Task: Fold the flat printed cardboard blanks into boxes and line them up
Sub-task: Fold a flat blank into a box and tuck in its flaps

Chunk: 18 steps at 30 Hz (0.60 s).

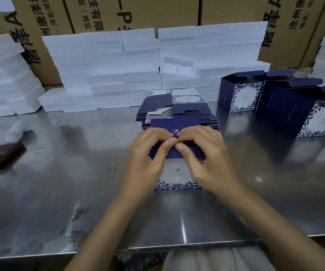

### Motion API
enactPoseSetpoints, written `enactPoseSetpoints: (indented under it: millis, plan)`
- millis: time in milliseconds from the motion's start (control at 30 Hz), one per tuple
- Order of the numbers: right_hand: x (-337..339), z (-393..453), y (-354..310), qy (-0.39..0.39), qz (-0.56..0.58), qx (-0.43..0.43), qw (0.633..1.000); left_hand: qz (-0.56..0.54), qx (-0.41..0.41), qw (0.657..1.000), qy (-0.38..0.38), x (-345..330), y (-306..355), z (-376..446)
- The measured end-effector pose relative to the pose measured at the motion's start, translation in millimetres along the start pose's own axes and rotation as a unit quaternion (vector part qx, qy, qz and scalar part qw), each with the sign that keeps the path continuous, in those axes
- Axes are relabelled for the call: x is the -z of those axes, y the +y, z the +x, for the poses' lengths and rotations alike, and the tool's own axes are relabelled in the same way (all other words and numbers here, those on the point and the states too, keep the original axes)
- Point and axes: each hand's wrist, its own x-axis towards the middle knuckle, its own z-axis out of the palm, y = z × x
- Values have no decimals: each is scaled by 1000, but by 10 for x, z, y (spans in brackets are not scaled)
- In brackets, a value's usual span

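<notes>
Head view: left hand and right hand pinch the box's light, crease-prone top flaps at their edges.

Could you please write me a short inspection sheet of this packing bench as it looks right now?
Surface: steel table, shiny, scuffed and stained.
Job's things: one box in progress at centre, its navy top flaps being closed; stack of flat blanks just behind it; two folded boxes at right, top flaps open.
Clutter: dark wooden block at left edge with something clear on it; crumpled pale item nearby.
Grippers: left hand and right hand both grip the box's top flaps, thumbs meeting.
Cables: nothing seen.
Surroundings: white foam trays stacked behind; brown cartons along the back.
</notes>
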Motion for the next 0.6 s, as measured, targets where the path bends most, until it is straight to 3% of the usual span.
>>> enactPoseSetpoints:
  millis: [267, 400, 600]
  plan:
    - [-145, -124, 21, 56, -11, -14, 998, 59, -67, 995, 36, -172, -100, -156]
    - [-212, -114, 18, 72, 3, -31, 997, 91, -59, 993, 47, -240, -81, -153]
    - [-112, -139, 204, 59, 65, -38, 995, 51, -36, 998, 11, -59, -189, -130]
